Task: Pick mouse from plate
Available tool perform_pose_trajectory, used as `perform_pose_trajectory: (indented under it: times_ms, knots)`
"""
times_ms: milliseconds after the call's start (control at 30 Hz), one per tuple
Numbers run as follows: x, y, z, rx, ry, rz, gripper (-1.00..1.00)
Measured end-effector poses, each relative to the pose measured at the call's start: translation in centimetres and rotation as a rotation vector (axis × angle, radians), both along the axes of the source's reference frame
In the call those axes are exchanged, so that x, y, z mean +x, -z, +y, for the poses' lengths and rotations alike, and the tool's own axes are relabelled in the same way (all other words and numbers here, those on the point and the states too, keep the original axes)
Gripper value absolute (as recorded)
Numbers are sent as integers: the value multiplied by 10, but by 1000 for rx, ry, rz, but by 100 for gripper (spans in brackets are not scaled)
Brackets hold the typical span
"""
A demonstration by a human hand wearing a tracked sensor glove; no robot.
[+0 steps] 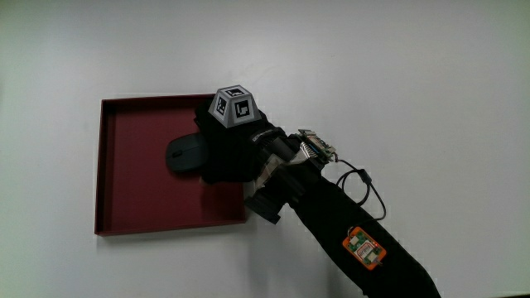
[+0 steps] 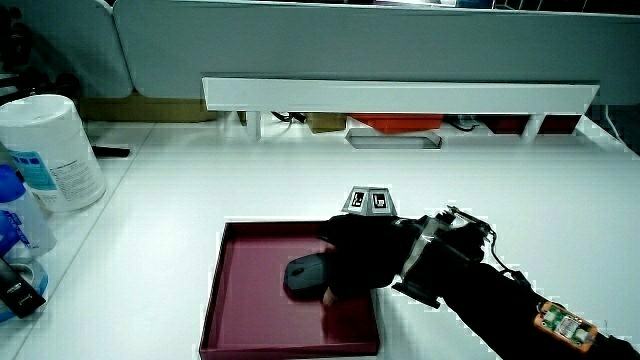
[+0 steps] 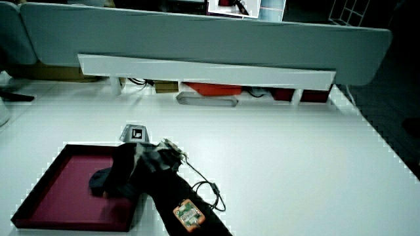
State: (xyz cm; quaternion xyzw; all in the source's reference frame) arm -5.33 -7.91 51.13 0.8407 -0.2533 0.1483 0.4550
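Note:
A dark grey mouse (image 1: 184, 155) lies in the dark red square plate (image 1: 132, 199), near the plate's middle. It also shows in both side views, mouse (image 2: 305, 276) and mouse (image 3: 102, 180), on the plate (image 2: 250, 310) and plate (image 3: 52, 196). The hand (image 1: 228, 149) in its black glove rests over one end of the mouse, fingers curled down around it, with the patterned cube (image 1: 233, 104) on its back. The mouse still sits on the plate's floor. Part of the mouse is hidden under the hand (image 2: 355, 262).
A white tub of wipes (image 2: 52, 150) and a blue bottle (image 2: 15, 215) stand at the table's edge in a side view. A black cable (image 1: 364, 186) loops on the table beside the forearm. A low white shelf (image 2: 400, 95) runs along the partition.

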Motion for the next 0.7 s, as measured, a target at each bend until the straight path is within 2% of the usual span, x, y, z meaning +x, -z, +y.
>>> perform_pose_trajectory:
  times_ms: [200,300,367,400,533,633,700]
  knots:
    - [-4,-6,1,14,6,-6,0]
    - [-5,-6,2,29,5,-38,19]
    - [-6,-5,2,61,0,-31,31]
    - [-7,-6,2,35,16,-47,38]
    - [-8,-9,3,60,4,-25,62]
    - [-9,-4,5,118,4,-39,81]
    - [-9,-2,5,125,3,-58,94]
